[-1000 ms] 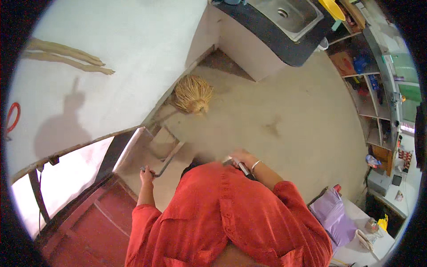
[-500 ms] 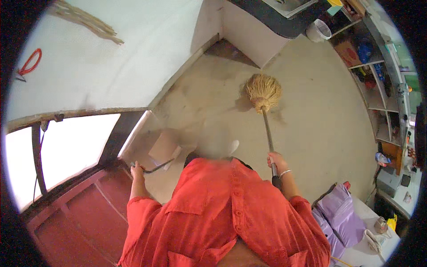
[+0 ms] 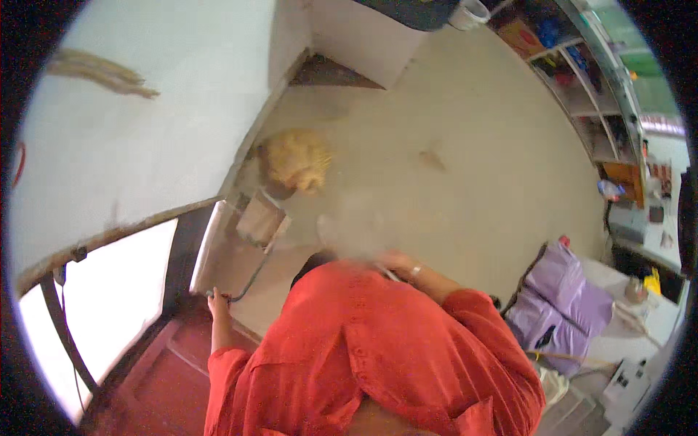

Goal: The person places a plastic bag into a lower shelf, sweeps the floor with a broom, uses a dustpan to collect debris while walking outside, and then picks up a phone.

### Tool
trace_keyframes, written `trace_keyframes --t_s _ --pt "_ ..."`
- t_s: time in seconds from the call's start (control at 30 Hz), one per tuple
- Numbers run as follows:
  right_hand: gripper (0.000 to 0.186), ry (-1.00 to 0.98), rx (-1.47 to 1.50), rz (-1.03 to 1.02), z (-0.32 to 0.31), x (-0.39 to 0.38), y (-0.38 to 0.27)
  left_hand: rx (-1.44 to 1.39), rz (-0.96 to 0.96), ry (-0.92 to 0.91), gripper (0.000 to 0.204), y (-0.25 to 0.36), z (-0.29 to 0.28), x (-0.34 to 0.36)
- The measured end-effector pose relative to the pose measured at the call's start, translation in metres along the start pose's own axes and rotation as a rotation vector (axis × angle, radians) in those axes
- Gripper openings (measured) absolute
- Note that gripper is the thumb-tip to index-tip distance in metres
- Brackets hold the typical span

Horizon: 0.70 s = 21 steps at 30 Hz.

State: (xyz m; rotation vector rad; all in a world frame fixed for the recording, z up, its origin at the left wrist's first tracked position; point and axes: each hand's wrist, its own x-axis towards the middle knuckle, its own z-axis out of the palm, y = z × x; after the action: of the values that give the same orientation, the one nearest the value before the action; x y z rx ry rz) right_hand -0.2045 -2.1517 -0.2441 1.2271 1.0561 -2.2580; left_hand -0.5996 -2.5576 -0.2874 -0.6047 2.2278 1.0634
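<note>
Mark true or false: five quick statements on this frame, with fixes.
1. The left hand grips the dark handle of the dustpan. True.
2. The shirt is blue. False: the shirt is red.
3. The straw broom head is farther from the person than the dustpan. True.
4. The purple bag is on the person's left. False: the purple bag is on the right.
5. A white bucket stands near the dark counter. True.

You have open floor (image 3: pixel 494 167) right of the straw broom head (image 3: pixel 296 161); on your left, wall (image 3: pixel 174 116) and dustpan (image 3: pixel 263 218) block; shelves (image 3: pixel 582 98) limit you far right, purple bag (image 3: pixel 556 275) near right.
</note>
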Motion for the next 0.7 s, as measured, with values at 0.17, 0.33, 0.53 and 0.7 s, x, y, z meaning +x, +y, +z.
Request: trace_keyframes --t_s 0.17,0.33,0.53,0.7 --pt "0.037 -0.037 -0.107 0.08 0.038 0.031 0.018 0.063 0.137 -0.162 0.026 0.017 0.002 0.026" --pt "0.033 0.208 -0.134 0.136 0.013 0.022 0.088 0.384 0.249 -0.337 0.028 0.072 0.054 0.016" --pt "0.021 0.462 0.291 0.182 0.008 -0.068 0.082 0.504 0.388 -0.346 0.025 0.094 0.08 -0.01" --pt "0.02 0.639 0.302 0.119 -0.058 -0.088 0.131 0.468 0.372 -0.423 0.016 0.108 0.118 -0.031"
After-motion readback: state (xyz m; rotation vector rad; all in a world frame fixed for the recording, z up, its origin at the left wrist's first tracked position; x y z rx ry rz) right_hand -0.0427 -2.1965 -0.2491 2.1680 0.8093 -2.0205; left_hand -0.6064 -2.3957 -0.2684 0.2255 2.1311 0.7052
